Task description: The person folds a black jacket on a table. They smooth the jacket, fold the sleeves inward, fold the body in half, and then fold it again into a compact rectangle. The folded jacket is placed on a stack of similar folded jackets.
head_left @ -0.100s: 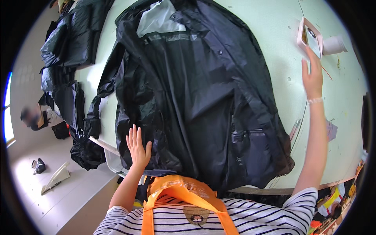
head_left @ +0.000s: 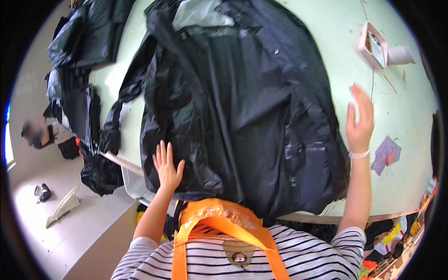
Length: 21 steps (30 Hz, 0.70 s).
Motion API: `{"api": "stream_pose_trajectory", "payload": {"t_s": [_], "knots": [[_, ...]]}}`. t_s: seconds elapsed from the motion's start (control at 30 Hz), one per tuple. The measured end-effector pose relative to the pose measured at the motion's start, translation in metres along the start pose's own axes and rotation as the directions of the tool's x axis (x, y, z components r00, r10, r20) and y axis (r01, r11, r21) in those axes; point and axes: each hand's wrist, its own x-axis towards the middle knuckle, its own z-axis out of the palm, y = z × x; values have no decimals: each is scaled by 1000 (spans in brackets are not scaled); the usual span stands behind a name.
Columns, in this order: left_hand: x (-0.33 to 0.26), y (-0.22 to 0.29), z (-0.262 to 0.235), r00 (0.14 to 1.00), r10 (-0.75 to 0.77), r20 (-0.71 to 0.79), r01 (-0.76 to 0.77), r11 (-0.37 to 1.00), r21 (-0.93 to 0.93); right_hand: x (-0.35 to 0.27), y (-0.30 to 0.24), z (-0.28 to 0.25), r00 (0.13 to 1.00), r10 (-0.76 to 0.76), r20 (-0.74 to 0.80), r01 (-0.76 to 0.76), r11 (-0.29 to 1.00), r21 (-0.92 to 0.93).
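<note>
A black jacket (head_left: 254, 116) lies spread open on the pale green table, its pale neck lining (head_left: 200, 15) at the far end. On the jacket's near left part rests my left hand (head_left: 167, 169), flat with the fingers extended. Beyond the jacket's right edge my right hand (head_left: 360, 122) is raised above the table. Its thumb stands apart from the fingers, and nothing shows between them. Farther off on that side is a pink tray (head_left: 366, 49) with a round-faced object in it, beside a white cylinder (head_left: 400, 55).
Folded black garments (head_left: 93, 44) are piled at the left, with more hanging over the table edge. A purple-grey fabric scrap (head_left: 386, 155) lies right of my forearm. Below the table's left edge sits a white bin (head_left: 134, 184). Another person (head_left: 44, 133) is at the far left.
My right hand has drawn back from the pink tray, toward me and the jacket. My left hand stays on the jacket. The whole view has shifted slightly.
</note>
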Motion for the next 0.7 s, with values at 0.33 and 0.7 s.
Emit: {"api": "stream_pose_trajectory", "payload": {"t_s": [0.33, 0.7], "knots": [[24, -49, 32, 978, 142, -150, -156, 985, -80, -192, -277, 75, 759, 195, 621, -360, 920, 152], [45, -136, -8, 857, 58, -512, -285, 881, -377, -216, -330, 130, 744, 368, 558, -286, 930, -232]]}}
